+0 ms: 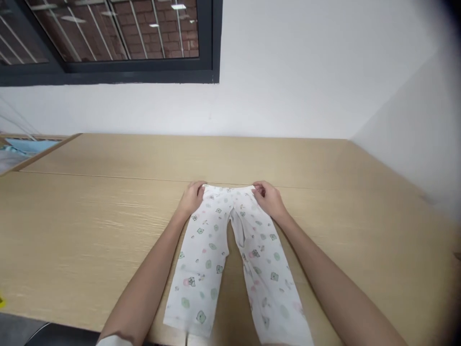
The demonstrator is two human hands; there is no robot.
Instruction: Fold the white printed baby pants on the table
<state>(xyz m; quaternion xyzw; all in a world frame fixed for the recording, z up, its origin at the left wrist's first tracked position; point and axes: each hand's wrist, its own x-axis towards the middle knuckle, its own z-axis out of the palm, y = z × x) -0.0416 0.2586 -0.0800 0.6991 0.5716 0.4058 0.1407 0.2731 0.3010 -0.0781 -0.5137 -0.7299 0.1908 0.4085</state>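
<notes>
A small pair of white pants [205,250] with a print of green and pink figures lies spread on the table, waistband away from me and legs toward me. My left hand [194,196] grips the left corner of the waistband, fingers curled. At the opposite corner, my right hand [268,198] pinches the waistband between thumb and fingers. The waistband runs nearly straight between the two hands. Some creases show on the inner side of the right leg, and the leg ends reach the table's near edge.
The wooden table [90,230] has a seam across it and meets a white wall [288,72] at the back. Above is a dark-framed window [144,67] with bars. Light blue cloth [29,145] shows beyond the left edge. A dark chair [61,334] stands at the lower left.
</notes>
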